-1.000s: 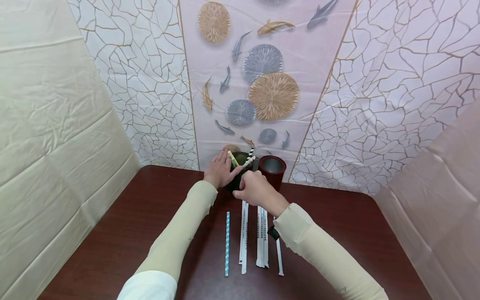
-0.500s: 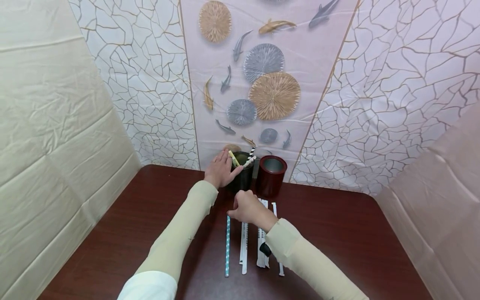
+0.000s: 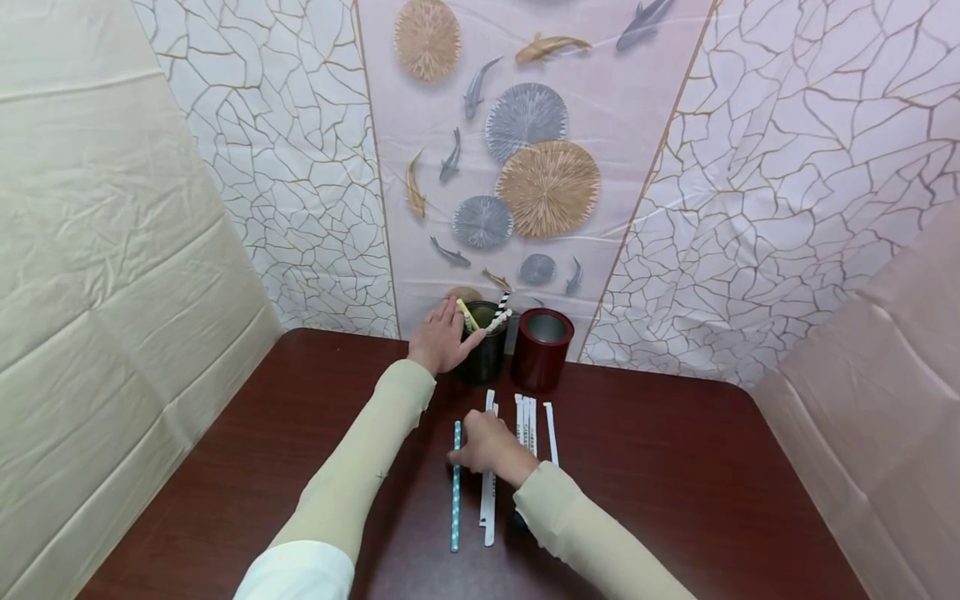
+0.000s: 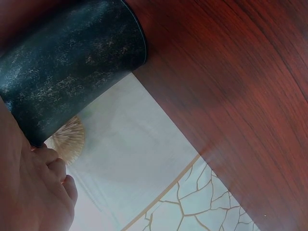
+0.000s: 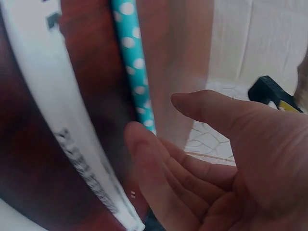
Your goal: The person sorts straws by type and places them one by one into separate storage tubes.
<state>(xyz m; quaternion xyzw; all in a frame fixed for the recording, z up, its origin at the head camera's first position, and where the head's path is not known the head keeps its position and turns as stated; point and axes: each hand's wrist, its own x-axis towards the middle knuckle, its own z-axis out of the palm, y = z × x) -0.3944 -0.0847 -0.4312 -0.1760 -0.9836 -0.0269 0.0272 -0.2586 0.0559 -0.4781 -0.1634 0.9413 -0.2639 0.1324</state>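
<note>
My left hand [image 3: 438, 337] rests against the left side of a dark cup [image 3: 486, 358], its fingers extended and thumb lying across the front rim. Inside the cup stand a yellow straw [image 3: 467, 315], a black-and-white striped straw [image 3: 503, 303] and a pale patterned straw [image 3: 498, 322]. My right hand [image 3: 487, 446] hovers at a teal polka-dot paper straw [image 3: 455, 508] lying on the table. In the right wrist view, thumb and forefinger are apart; the forefinger covers one end of the teal straw [image 5: 132, 53]. Whether it touches the straw, I cannot tell.
White paper-wrapped straws [image 3: 488, 510] lie partly beneath my right hand. More wrapped straws [image 3: 526, 421] and a thin white one [image 3: 551, 429] lie to the right. A dark red canister [image 3: 538, 358] stands right of the cup, near the patterned backdrop [image 3: 480, 275].
My right hand has moved from in front of the cup toward me and left, down to the teal straw. The left hand stays at the cup.
</note>
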